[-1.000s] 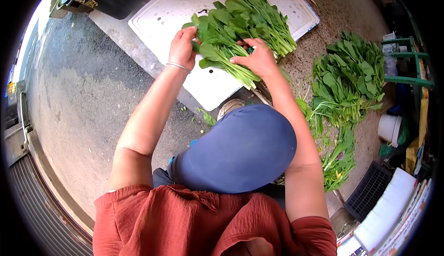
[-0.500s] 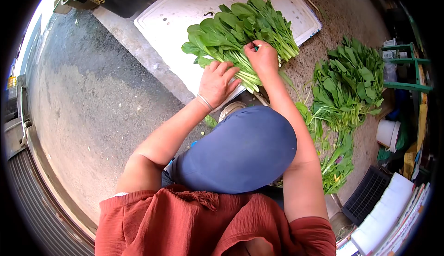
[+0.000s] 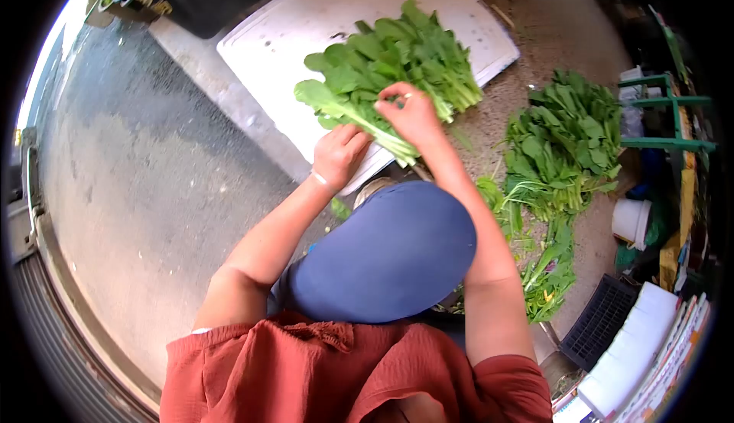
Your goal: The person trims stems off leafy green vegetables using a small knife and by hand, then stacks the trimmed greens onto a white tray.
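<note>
The greens (image 3: 397,52) lie in an overlapping row on the board (image 3: 264,29), leaves towards the far left and stems (image 3: 399,148) towards the near right. The stem ends of the nearest stalks reach the board's near edge, close to the knee (image 3: 375,251).

Left hand (image 3: 340,155): set at the near left side of the nearest stalks, fingers curled together, their tips beside the stems. Whether a stalk is pinched there cannot be told. A bracelet (image 3: 319,178) is on this wrist.

Right hand (image 3: 413,117): over the row, on the stem side of the leaves, thumb and forefinger bent towards each other. A small dark patch shows between them; what it is, and whether it is gripped, cannot be told owing to blur. The nearest stalk (image 3: 329,102), paler than the others, runs between the two hands, its leaf pointing away from both.

A second pile (image 3: 566,144) lies on the ground, to the right of the right forearm and apart from the board.
</note>
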Demonstrator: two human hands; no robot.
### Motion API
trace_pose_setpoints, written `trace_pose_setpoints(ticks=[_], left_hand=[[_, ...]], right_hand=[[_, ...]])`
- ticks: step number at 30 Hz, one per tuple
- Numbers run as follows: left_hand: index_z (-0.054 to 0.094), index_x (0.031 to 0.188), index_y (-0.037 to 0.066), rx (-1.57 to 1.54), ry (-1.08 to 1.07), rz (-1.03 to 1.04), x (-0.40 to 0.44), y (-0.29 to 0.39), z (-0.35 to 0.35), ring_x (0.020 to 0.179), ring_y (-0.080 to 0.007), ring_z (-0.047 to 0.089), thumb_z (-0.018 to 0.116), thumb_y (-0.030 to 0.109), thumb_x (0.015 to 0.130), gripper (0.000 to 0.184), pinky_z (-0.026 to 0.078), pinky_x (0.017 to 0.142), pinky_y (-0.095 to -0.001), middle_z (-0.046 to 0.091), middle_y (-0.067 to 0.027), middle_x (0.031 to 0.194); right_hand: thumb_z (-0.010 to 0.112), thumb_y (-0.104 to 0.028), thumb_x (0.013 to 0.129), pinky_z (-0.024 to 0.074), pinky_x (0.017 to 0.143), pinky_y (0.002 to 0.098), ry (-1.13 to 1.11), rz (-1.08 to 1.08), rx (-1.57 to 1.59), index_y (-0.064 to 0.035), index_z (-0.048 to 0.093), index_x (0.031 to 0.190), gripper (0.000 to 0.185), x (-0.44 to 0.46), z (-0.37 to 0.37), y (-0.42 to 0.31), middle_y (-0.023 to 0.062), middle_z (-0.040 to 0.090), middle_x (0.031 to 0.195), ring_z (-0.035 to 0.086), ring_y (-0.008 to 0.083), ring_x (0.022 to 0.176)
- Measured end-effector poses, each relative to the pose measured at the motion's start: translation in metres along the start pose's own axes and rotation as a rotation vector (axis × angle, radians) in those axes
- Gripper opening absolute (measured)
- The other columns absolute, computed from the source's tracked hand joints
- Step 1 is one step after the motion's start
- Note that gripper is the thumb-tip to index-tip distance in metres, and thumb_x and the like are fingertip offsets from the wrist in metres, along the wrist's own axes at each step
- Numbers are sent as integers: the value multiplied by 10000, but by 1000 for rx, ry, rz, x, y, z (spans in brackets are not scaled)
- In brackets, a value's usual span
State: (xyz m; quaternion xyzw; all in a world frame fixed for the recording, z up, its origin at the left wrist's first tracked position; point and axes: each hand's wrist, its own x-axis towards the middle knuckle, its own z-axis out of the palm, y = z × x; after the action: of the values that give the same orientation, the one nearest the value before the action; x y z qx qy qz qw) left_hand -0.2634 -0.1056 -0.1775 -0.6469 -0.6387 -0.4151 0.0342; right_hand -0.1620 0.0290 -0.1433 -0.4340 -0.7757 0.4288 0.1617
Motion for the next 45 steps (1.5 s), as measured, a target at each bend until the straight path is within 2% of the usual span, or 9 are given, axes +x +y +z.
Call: trace_pose_setpoints(ticks=[1,3,6,23,26,30,37,43,45], left_hand=[[583,794,86,-20,8,-18,-2,0,2,636,-246,549,658,35,629,189,454,540,-329,539,-65,740],[582,784,71,-76,19,-34,5,8,0,617,-273,549,613,3,641,161,449,523,-358,545,-91,728],[600,791,58,-96,95,-23,12,17,-2,636,-292,561,619,-16,651,159,458,547,-352,569,-108,751],[615,824,107,28,-74,-53,-8,-1,14,673,-250,543,616,77,701,127,444,552,-332,539,-56,762],[613,805,121,47,-87,-29,0,0,16,693,-248,541,609,80,695,118,452,569,-341,534,-53,758],[609,781,132,103,-128,-30,-3,-7,21,705,-251,545,592,59,666,138,457,579,-353,535,-52,746],[621,792,154,129,-196,-10,12,2,10,677,-222,553,570,111,706,109,459,575,-330,545,-31,765],[610,763,162,204,-355,93,41,-3,0,684,-205,558,573,119,709,79,460,571,-327,517,-26,738],[606,745,157,215,-435,164,58,-3,0,702,-197,562,575,123,715,55,460,574,-329,501,-28,738]], right_hand=[[685,-185,686,451,567,267,-2,-147,-38,-69,649,800,167,0,4,9,79,613,687,548,112,606],[665,-207,689,482,627,320,-197,48,-159,-70,655,799,176,-4,4,6,119,638,728,612,202,654],[642,-224,637,474,614,382,-174,-72,-225,-93,647,750,173,-18,-8,-6,168,607,694,595,322,659],[588,-167,696,474,706,411,-175,46,-397,-21,621,782,172,-54,-29,3,199,605,781,594,344,781],[584,-170,720,453,771,404,26,-169,-292,-6,603,845,206,-60,-27,13,195,594,873,567,339,851],[528,-167,821,445,755,362,98,46,31,-1,568,922,199,-72,-45,-9,170,591,886,569,270,838],[461,-107,884,457,671,265,813,40,433,-39,503,946,101,-120,-62,16,45,555,793,545,120,716],[452,-209,905,387,562,279,1492,453,602,-44,453,1034,209,-234,-80,113,59,563,860,532,102,765],[418,-206,901,329,502,212,1599,859,880,-70,476,1043,205,-269,-82,125,52,570,895,539,91,722]])
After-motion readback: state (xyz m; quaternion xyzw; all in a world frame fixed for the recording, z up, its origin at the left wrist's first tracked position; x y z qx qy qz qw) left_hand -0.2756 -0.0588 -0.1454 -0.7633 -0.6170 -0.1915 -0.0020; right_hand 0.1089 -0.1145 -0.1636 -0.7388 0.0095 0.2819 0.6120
